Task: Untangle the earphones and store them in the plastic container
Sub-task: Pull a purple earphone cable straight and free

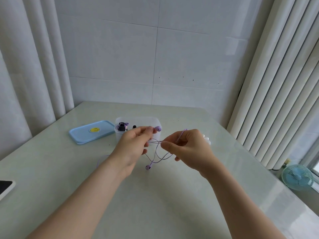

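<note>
Purple wired earphones [159,155] hang tangled between my two hands above the table. My left hand [134,149] pinches one earbud [158,128] at its fingertips, just in front of the clear plastic container [138,120]. My right hand [188,149] pinches the cable, and a loop of it sticks up over the knuckles. The second earbud [148,167] dangles low between the hands. Part of the cable trails off to the left behind my left wrist. Inside the container lie dark and purple small items.
The container's blue lid [91,131] with a yellow knob lies flat on the table to its left. A phone [5,187] sits at the table's left edge. Something white [207,139] lies behind my right hand. A small blue fan [297,177] stands on the floor at right.
</note>
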`<action>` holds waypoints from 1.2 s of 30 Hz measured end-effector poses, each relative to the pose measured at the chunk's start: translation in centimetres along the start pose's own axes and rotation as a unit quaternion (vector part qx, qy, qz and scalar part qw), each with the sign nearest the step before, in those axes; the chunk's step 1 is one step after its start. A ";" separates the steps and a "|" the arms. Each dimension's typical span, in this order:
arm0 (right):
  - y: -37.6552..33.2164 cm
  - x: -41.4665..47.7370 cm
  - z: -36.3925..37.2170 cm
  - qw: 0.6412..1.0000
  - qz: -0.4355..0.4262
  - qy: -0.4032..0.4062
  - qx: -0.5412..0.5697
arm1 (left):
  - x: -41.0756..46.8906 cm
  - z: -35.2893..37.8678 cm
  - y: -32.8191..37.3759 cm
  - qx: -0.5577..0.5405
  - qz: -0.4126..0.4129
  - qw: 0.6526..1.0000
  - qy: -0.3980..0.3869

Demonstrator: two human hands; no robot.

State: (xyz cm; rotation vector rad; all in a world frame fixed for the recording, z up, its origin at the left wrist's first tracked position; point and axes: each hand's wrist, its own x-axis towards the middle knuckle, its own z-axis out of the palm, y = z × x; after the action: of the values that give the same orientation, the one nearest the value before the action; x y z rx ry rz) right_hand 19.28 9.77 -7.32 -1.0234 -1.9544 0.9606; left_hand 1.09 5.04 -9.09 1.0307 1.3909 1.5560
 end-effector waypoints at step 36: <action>-2.5 -1.5 -2.0 0.960 0.215 -0.091 -0.155 | -0.8 -3.0 -0.2 0.714 -0.131 0.687 0.029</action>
State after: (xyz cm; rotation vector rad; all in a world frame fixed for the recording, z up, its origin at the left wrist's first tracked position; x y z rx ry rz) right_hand 20.72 7.99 -4.62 -1.6405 -2.1243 1.0243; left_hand -1.41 3.27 -9.54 1.4415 2.6866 -0.0335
